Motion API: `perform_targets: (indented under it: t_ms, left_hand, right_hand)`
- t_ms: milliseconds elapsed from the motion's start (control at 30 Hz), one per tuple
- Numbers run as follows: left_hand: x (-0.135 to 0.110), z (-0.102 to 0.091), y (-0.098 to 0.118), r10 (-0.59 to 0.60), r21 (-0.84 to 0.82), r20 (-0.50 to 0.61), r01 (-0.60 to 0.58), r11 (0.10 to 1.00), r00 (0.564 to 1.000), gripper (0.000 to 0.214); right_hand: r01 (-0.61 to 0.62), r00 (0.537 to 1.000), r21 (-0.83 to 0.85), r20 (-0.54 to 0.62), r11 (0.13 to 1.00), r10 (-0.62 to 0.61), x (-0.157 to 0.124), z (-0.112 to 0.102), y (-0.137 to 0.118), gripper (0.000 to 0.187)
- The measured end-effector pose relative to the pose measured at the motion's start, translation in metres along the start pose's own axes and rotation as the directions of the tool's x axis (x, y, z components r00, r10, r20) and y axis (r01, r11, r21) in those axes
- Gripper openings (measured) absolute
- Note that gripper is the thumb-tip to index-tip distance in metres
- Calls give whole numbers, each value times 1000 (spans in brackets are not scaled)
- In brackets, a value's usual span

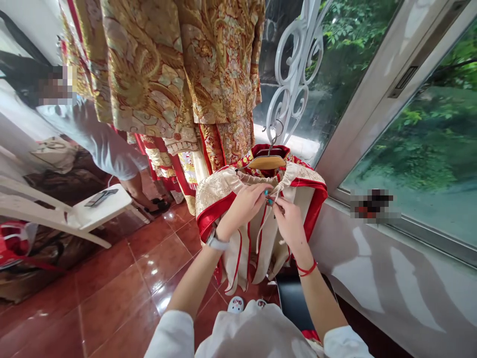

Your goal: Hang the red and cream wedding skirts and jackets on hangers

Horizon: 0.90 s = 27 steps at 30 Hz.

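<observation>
A cream garment with red trim and a gathered neckline (216, 191) hangs in front of me on a wooden hanger (267, 162). The hanger's metal hook sits on a white wrought-iron window grille (292, 74). My left hand (242, 211) and my right hand (288, 223) meet at the neckline, their fingertips close together. Both pinch a thin cream tie (265, 226) that hangs down the garment's front. A white watch (217, 242) circles my left wrist, and a red string (307, 269) circles my right.
Gold-and-red embroidered robes (167, 74) hang to the left. Beyond them stands a person in a white shirt (93, 141). A white plastic chair (100, 206) holds a phone. Red tile (115, 293) covers the floor. A black seat (294, 298) stands below the garment, and a window (410, 134) runs along the right.
</observation>
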<state>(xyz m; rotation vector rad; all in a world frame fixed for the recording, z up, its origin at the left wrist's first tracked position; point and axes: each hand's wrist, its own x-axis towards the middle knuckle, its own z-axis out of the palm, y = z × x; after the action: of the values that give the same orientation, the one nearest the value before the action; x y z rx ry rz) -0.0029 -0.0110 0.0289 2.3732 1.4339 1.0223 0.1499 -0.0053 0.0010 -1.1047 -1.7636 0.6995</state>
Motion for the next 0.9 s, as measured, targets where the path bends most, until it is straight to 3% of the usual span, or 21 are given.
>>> perform_targets:
  t_ms: [133, 167, 233, 300, 367, 433, 567, 667, 800, 900]
  left_hand:
    - [29, 3, -8, -89, 138, 143, 69, 988, 986, 31]
    - [30, 5, -9, -108, 71, 147, 99, 993, 983, 32]
    - [28, 8, -12, -134, -222, 176, 172, 960, 975, 33]
    - [25, 7, -15, -131, -535, 227, 236, 812, 965, 35]
    - [21, 4, -17, -111, -665, 258, 259, 700, 960, 36]
    - [19, 0, -18, -106, -630, 264, 254, 734, 959, 35]
    - [15, -7, -16, -107, -315, 294, 202, 927, 950, 36]
    - [15, -4, -16, -117, -167, 285, 170, 971, 951, 37]
    - [20, 4, -23, -149, -297, 238, 218, 930, 960, 35]
    - [20, 1, -24, -174, -450, 93, 197, 871, 980, 38]
  right_hand:
    - [81, 979, -15, -189, 997, -82, -8, 8, -1, 29]
    - [84, 980, 22, -185, 996, -78, -10, 10, 0, 30]
    - [74, 988, 112, -144, 991, -58, -12, 14, 4, 30]
    - [51, 991, 178, -129, 983, -29, -14, 19, 7, 29]
    - [30, 990, 218, -139, 976, 1, -15, 22, 8, 29]
    - [32, 990, 252, -143, 967, 5, -16, 25, 8, 27]
    - [48, 990, 241, -141, 969, -14, -16, 25, 7, 28]
    - [62, 991, 219, -125, 974, -35, -16, 24, 10, 29]
    - [69, 992, 193, -118, 979, -47, -17, 23, 15, 29]
    - [38, 995, 181, -98, 983, -21, -20, 23, 18, 31]
